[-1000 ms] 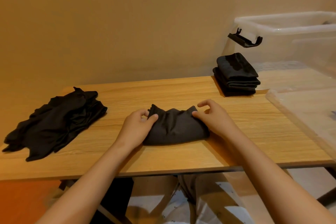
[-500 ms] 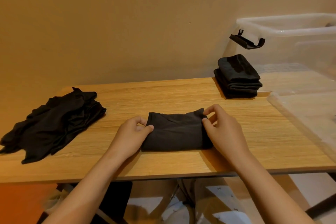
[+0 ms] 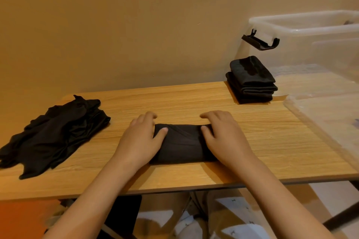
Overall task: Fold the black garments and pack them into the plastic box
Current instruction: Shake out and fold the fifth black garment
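The tabletop is light wood with fine straight grain and a matt, smooth finish. The folded garment is black matt cloth, soft, with shallow creases. The loose pile of garments is thin black cloth, much wrinkled. The folded stack is the same dull cloth. The plastic box is clear, slightly glossy plastic; its latch is black plastic. The wall looks painted and matt.

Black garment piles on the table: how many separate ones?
3: a loose heap at the left, one folded garment in the middle under the left hand and right hand, a folded stack back right by the plastic box. Pieces inside each pile are hidden.
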Motion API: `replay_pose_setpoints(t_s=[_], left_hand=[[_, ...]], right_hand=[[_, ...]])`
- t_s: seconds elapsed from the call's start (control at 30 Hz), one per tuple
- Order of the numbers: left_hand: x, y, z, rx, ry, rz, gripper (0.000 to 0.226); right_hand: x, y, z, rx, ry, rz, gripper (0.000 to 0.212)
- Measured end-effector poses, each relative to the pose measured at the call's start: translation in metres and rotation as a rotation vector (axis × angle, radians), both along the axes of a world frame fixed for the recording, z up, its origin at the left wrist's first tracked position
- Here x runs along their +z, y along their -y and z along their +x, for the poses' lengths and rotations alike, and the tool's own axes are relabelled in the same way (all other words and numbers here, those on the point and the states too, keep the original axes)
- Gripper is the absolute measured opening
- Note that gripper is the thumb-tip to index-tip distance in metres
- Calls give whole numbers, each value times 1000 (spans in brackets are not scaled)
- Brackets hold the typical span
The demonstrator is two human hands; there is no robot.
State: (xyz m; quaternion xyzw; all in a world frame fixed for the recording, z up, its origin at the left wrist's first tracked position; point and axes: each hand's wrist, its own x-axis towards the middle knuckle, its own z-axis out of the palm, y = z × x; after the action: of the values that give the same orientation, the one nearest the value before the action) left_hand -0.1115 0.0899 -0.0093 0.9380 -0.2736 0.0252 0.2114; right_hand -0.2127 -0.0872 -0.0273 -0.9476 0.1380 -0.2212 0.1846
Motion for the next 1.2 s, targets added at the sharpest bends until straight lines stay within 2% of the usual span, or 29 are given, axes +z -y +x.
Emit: replay_pose_setpoints(t_s=[0.07,0.17,0.23,0.37,0.47,0.53,0.63,0.7,0.83,0.97,1.1,1.2], left_hand=[[1,15,5,-188,83,167,55],[-7,26,12,-352,-80,347,57],[-12,25,13,-355,-120,358,56],[-4,24,13,-329,-2,375,50],[13,31,23,-330,-231,382,40],[23,38,33,-376,-399,414,34],[35,45,44,-464,-649,441,34],[40,49,48,-512,-731,454,35],[52,59,59,-555,-775,389,26],[71,81,73,-598,-677,305,20],[92,124,86,-645,-552,294,24],[111,161,99,-667,-415,258,19]], right_hand=[[2,-4,9,162,-176,-78,48],[-5,-4,17,255,-441,-120,55],[-8,-2,18,263,-459,-95,55],[-3,1,23,222,-371,-122,53],[5,3,31,226,-434,-135,50],[14,6,37,248,-496,-68,44],[27,14,43,292,-589,42,27],[33,19,42,361,-615,90,23],[49,37,30,448,-587,348,22],[60,64,23,426,-486,374,20],[63,102,19,321,-296,397,17],[68,133,16,242,-141,458,20]])
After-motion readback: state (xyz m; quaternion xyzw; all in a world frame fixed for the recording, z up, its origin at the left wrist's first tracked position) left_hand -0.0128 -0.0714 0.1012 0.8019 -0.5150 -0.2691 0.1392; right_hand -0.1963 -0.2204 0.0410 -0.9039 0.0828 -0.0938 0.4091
